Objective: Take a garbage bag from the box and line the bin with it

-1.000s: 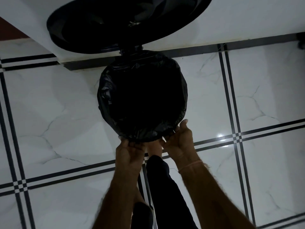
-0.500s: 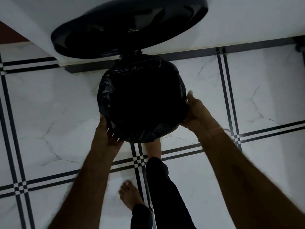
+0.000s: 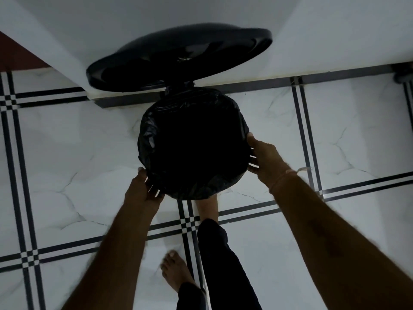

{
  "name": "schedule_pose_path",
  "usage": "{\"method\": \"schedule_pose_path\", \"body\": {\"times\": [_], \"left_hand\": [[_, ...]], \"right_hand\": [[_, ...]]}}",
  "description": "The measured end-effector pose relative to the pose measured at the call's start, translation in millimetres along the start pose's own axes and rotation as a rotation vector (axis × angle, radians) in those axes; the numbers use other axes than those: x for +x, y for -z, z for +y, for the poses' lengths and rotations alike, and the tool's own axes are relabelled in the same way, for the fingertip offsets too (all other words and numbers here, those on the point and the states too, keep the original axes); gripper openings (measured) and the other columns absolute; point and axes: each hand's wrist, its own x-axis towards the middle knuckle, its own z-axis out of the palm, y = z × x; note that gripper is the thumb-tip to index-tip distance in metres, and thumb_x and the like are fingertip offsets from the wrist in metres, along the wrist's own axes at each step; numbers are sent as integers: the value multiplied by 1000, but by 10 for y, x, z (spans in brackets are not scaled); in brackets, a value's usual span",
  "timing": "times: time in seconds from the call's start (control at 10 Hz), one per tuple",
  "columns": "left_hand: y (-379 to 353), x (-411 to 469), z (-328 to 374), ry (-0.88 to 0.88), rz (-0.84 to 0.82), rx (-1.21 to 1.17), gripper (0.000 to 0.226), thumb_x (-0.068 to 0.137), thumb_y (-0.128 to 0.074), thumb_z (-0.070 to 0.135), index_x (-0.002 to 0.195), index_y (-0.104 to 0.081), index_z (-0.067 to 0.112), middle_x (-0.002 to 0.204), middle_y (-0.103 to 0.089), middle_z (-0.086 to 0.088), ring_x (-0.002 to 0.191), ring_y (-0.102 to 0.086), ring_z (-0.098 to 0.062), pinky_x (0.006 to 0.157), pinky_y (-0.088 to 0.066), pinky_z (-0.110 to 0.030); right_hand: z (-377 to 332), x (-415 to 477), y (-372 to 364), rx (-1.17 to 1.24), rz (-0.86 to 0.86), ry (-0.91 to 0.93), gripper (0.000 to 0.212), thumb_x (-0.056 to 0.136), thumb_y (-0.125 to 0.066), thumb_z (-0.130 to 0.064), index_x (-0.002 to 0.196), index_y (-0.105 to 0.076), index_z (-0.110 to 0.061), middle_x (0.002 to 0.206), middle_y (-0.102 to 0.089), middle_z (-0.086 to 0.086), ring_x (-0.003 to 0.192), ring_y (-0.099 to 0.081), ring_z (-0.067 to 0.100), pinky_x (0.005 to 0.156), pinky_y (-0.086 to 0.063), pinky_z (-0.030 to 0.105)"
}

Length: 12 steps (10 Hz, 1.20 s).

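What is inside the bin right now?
A black garbage bag lines the bin, folded over its rim, with the left hand and right hand at its sides. The interior is too dark to tell whether anything lies at the bottom.

White marble-look floor tiles (image 3: pixel 67 153) crossed by dark double lines. White wall (image 3: pixel 335 30) behind, dark skirting (image 3: pixel 257 83) along its base.
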Motion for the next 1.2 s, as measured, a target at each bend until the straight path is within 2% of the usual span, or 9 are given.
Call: {"method": "schedule_pose_path", "body": {"times": [0.1,0.2,0.3,0.4,0.5,0.6,0.9,1.0,1.2], "left_hand": [[-165,-252,66,-170,235,190,45,100,-60,45,129,-61,10,129,-62,-10,111,-58,-22,108,-45,-44],[-399,-597,297,-498,301,272,71,90,-60,56,131,-57,-2,128,-63,-17,119,-62,-33,111,-46,-55],[-645,-991,559,-681,113,130,59,98,-44,64,146,-48,31,151,-48,4,138,-47,-20,113,-43,-44],[-811,-1334,784,-706,-148,53,54,102,-37,64,152,-39,44,157,-42,16,144,-39,-11,115,-36,-40],[-793,-1550,879,-698,-219,144,30,98,-52,59,124,-61,47,136,-59,21,129,-50,-4,116,-39,-46],[-579,-1649,744,-729,-154,285,29,96,-65,43,124,-65,35,127,-64,16,120,-56,-5,114,-43,-44],[-13,-802,-204,-798,-23,687,85,84,-82,38,156,-40,23,155,-52,4,142,-49,-17,117,-42,-36],[-45,-541,-394,-833,55,721,90,82,-83,40,158,-37,24,158,-50,3,144,-48,-19,119,-40,-38],[-63,-646,-422,-835,116,890,88,88,-77,40,160,-32,20,158,-48,-3,146,-44,-28,115,-35,-36]], "right_hand": [[-167,-133,-128,-48,177,286,45,93,-65,-47,121,-58,-12,115,-64,6,107,-66,24,93,-59,45],[-588,-415,-239,22,51,483,45,100,-53,-52,133,-50,-23,125,-57,-2,117,-58,18,103,-53,46],[-1056,-727,-294,143,-169,543,51,103,-35,-60,148,-39,-36,152,-44,-3,136,-47,23,107,-48,45],[-1362,-977,-365,90,-267,519,63,100,-38,-64,150,-47,-28,155,-46,0,137,-47,24,108,-44,40],[-1403,-1244,-337,-9,-199,538,38,95,-58,-54,108,-70,-21,106,-67,-6,107,-60,13,104,-50,37],[-1180,-1235,-232,-168,-71,626,33,81,-70,-52,94,-74,-21,89,-71,-8,94,-65,12,104,-52,48],[123,-718,-79,-603,14,740,77,85,-65,-59,150,-44,-24,143,-58,0,132,-55,23,111,-48,44],[384,-499,-114,-716,41,750,85,89,-66,-54,159,-31,-21,165,-32,9,150,-36,29,121,-34,42],[407,-444,-68,-819,9,749,86,88,-64,-56,159,-30,-21,163,-36,8,145,-42,31,118,-40,45]]}}
